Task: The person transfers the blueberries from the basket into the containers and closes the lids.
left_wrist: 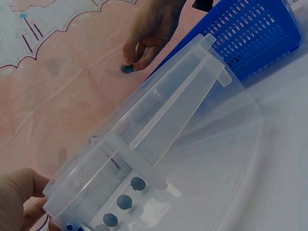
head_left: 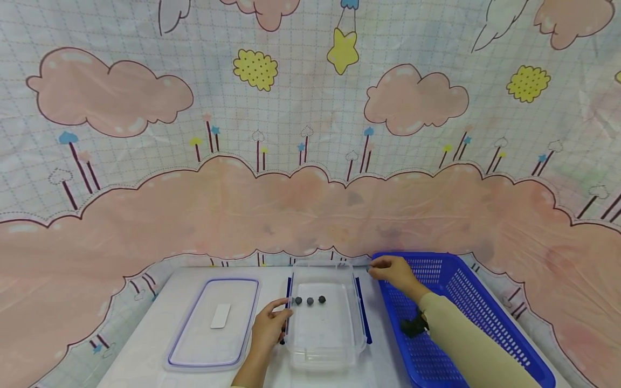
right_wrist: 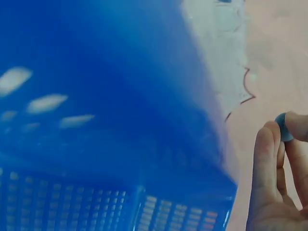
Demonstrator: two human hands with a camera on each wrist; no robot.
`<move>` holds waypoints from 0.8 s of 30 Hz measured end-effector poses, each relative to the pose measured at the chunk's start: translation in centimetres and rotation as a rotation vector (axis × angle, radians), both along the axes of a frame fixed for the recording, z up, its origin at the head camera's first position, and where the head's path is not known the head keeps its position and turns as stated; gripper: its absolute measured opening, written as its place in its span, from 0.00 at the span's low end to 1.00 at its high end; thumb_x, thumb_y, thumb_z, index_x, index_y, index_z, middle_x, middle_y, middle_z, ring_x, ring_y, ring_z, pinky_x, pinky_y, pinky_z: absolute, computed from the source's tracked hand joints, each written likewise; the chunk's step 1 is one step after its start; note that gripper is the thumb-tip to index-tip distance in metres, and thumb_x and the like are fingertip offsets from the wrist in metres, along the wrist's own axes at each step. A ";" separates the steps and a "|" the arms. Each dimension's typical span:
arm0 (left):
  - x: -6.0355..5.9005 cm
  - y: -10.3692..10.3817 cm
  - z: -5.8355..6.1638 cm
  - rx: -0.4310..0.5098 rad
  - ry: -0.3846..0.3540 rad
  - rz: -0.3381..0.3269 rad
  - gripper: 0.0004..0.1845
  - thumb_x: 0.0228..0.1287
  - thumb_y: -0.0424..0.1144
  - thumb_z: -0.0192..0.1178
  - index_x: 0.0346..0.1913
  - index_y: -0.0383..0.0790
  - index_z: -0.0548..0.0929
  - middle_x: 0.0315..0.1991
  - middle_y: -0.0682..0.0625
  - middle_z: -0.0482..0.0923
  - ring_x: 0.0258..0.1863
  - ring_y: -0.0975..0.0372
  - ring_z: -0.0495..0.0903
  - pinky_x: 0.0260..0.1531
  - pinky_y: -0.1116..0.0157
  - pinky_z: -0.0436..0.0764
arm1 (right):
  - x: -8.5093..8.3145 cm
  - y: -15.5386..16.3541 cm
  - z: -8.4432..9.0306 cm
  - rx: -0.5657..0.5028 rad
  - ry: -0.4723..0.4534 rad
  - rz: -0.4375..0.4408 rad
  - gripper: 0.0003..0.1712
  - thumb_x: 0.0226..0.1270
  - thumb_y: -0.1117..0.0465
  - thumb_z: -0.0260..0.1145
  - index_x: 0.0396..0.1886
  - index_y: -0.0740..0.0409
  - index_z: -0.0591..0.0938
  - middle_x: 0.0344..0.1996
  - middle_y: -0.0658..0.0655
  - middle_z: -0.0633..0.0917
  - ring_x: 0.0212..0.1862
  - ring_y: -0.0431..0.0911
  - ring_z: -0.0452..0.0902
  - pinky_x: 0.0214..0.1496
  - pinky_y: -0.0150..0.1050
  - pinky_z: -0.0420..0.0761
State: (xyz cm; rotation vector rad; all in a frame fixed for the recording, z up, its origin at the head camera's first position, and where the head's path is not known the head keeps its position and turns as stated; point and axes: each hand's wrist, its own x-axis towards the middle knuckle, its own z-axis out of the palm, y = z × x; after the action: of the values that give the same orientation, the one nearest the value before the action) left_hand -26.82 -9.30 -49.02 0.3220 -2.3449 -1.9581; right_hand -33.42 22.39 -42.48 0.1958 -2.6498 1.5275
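My right hand (head_left: 393,272) pinches a single blueberry (right_wrist: 285,127) between thumb and fingertips, raised beside the far left rim of a blue plastic basket (head_left: 398,345). At the left side of a clear plastic container (head_left: 322,353), my left hand (head_left: 269,326) grips the wall near its rim with thumb and fingers. Several blueberries (head_left: 310,301) sit in a row across the container, towards its far left part; the left wrist view shows these blueberries (left_wrist: 124,201) through the clear wall.
Left of the container lies a clear lid (head_left: 194,345) with a purple-blue rim and a white rectangle (head_left: 220,316) on it. Inside the basket is a dark green item (head_left: 412,326), partly behind my right sleeve. A patterned cloth (head_left: 310,210) hangs behind the white table (head_left: 145,345).
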 end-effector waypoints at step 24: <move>0.1 0.0 0.1 0.024 -0.004 -0.003 0.19 0.59 0.39 0.65 0.55 0.42 0.83 0.25 0.52 0.75 0.22 0.63 0.71 0.18 0.72 0.74 | -1.5 -5.0 0.5 -0.183 -0.060 0.053 0.17 0.63 0.70 0.67 0.49 0.78 0.80 0.40 0.67 0.87 0.42 0.54 0.87 0.49 0.48 0.84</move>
State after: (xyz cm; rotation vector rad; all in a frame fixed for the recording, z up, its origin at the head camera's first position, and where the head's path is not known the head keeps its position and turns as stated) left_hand -26.72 -9.32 -48.93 0.3239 -2.3267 -1.9906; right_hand -34.91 17.43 -42.02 0.2132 -2.5475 1.8081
